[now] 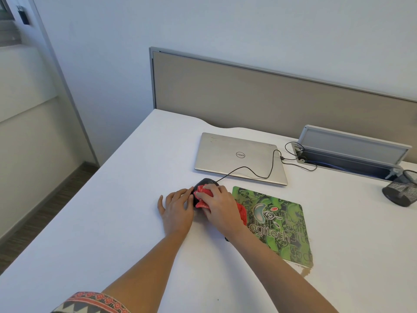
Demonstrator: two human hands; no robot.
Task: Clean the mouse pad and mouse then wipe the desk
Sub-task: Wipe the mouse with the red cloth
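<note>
A black wired mouse (204,182) sits on the white desk (126,184), just left of a green Logitech mouse pad (283,224). My right hand (220,205) grips a red cloth (203,197) and presses it on top of the mouse. My left hand (177,207) lies flat on the desk with straight fingers, its fingertips touching the mouse's left side. Most of the mouse is hidden under the cloth and my hand. A brownish stain (306,271) shows on the desk at the pad's near right corner.
A shut silver Dell laptop (239,158) lies behind the mouse, with the mouse cable (269,170) looping over it to an open cable tray (347,154). A black mesh pen cup (402,190) stands at the right. A beige partition (270,100) backs the desk.
</note>
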